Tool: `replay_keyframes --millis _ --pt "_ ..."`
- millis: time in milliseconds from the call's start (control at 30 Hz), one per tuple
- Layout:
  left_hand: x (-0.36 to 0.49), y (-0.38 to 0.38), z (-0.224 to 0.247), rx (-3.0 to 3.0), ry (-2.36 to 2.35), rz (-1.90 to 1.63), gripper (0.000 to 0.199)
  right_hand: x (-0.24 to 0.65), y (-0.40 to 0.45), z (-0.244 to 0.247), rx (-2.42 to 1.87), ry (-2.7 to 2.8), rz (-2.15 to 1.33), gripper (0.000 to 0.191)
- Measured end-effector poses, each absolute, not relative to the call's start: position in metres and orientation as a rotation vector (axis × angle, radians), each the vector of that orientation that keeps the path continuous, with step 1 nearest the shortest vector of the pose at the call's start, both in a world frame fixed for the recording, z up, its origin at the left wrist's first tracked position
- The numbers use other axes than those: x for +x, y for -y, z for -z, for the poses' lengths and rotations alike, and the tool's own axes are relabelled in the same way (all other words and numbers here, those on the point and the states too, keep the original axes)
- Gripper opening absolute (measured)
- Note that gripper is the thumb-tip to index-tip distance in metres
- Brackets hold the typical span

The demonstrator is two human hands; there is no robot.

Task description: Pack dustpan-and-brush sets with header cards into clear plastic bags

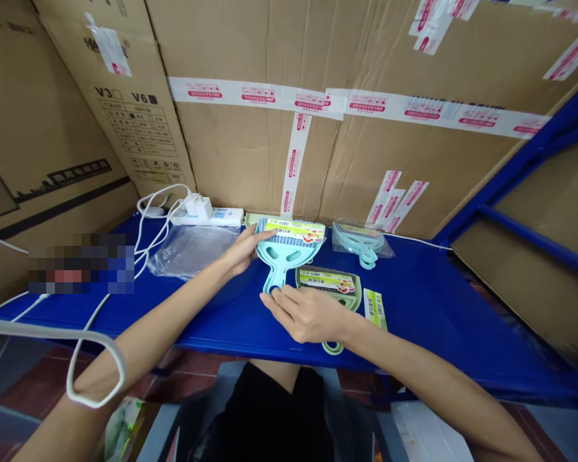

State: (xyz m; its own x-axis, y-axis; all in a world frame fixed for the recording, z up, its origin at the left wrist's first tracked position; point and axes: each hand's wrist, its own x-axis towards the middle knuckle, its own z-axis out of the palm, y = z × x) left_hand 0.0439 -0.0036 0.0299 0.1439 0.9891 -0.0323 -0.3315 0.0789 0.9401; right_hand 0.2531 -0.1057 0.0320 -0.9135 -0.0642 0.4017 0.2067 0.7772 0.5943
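- Blue dustpan (289, 256), one: held in both hands above the near-middle of the desk (428, 282), wide end far, handle (275, 277) toward the person; a brush lies within it.
- Left hand (243, 249), one: closed on the left edge of the wide end, a finger reaching over the printed label (293, 230). Grip judged sound for steadying; light pressure advisable, lest the card crease.
- Right hand (304, 313), one: fingers pinched on the near end of the handle. Small, precise hold; best suited to fine adjustment while the left hand bears the wide end.
- Handling note: the pan is best held level, its brush and label facing up, so that neither slides; the hands should move together, without twisting the handle.
- Green dustpan (358, 292), one, labelled: on the desk, just right of the blue one and partly behind the right hand. Wrist best carried clear of it.
- Loose label card (374, 307), one: right of the green dustpan; light, easily brushed aside by the right forearm.
- Bagged blue set (361, 240), one: far right, well apart from the hands.
- Clear plastic bag (192, 250), one: left of the left hand, likely to cling or slide if caught.
- White cable (38, 329), looped: near left, across the view of the left forearm; a possible snag.
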Motion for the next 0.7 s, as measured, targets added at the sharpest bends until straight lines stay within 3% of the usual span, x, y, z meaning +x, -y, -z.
replay_keyframes --millis 133,300,500,700 --pt "0.047 0.01 -0.034 0.999 -0.841 -1.21 0.04 0.266 0.103 -0.053 -0.19 2.433 0.476 0.024" --pt "0.044 0.02 -0.04 1.105 -0.797 -1.075 0.042 0.316 0.056 -0.089 -0.818 1.981 -0.131 0.02" --pt "0.044 0.024 -0.038 1.221 -0.76 -0.92 0.048 0.332 0.027 -0.051 -0.704 2.058 -1.415 0.05" --pt "0.048 0.024 -0.033 1.211 -0.781 -0.861 0.041 0.319 0.036 -0.028 -0.633 2.004 -1.688 0.091"
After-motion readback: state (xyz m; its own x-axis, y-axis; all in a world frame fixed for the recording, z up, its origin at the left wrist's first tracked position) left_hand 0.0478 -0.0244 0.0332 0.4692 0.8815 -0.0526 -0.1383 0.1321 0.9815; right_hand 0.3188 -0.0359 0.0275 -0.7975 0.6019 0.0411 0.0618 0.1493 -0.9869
